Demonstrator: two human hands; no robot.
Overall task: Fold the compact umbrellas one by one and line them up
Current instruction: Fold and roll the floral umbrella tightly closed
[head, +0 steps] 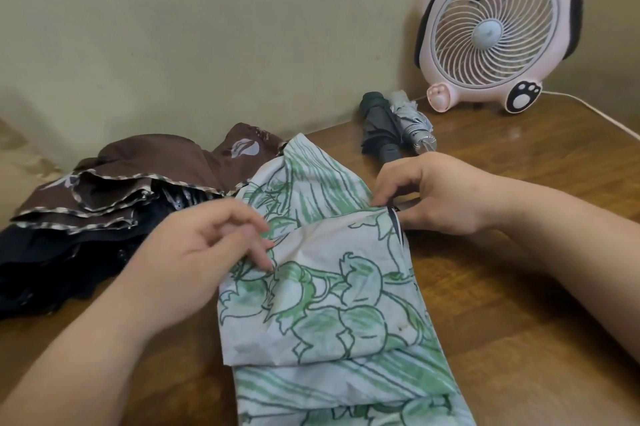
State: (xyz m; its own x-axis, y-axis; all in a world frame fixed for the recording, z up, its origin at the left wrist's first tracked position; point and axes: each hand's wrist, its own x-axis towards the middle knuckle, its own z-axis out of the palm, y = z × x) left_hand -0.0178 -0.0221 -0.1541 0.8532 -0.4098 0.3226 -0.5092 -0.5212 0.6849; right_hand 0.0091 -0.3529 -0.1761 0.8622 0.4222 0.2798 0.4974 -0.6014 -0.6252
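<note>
A white umbrella with green flower print (pixel 332 304) lies collapsed along the middle of the wooden table (pixel 519 304), its canopy in loose flaps. My left hand (pixel 194 259) pinches a fold of its fabric at the left side. My right hand (pixel 440 193) pinches the canopy's edge at the right, by a dark strap. Two folded umbrellas lie side by side at the back: a dark one (pixel 379 129) and a silver-grey one (pixel 414 124). A brown unfolded umbrella (pixel 138 179) lies on a black one (pixel 52 269) at the left.
A pink animal-shaped desk fan (pixel 495 27) stands at the back right against the wall, its white cord (pixel 595 113) trailing right across the table. The beige wall runs close behind the table.
</note>
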